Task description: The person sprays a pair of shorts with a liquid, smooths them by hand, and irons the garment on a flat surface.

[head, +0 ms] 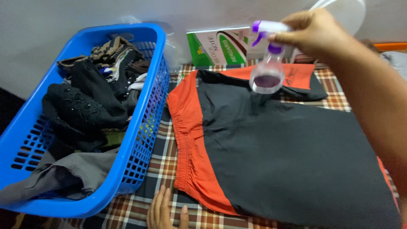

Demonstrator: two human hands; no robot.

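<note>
Head view: right hand (pixel 316 36) is gripping a spray bottle (pixel 267 63) over dark shorts (pixel 288 148); left hand (pixel 163 210) is lying open, flat on the plaid cloth (pixel 159 165) near the blue basket (pixel 144 140).

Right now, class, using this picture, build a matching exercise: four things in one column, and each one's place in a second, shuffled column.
Things:
1. spray bottle
2. laundry basket
3. black and orange shorts
4. left hand

Places:
A. flat on the checked cloth, at the bottom edge
B. held up in the right hand
C. spread out in the middle
D. at the left, full of dark clothes

Pairs: 1-B, 2-D, 3-C, 4-A
</note>
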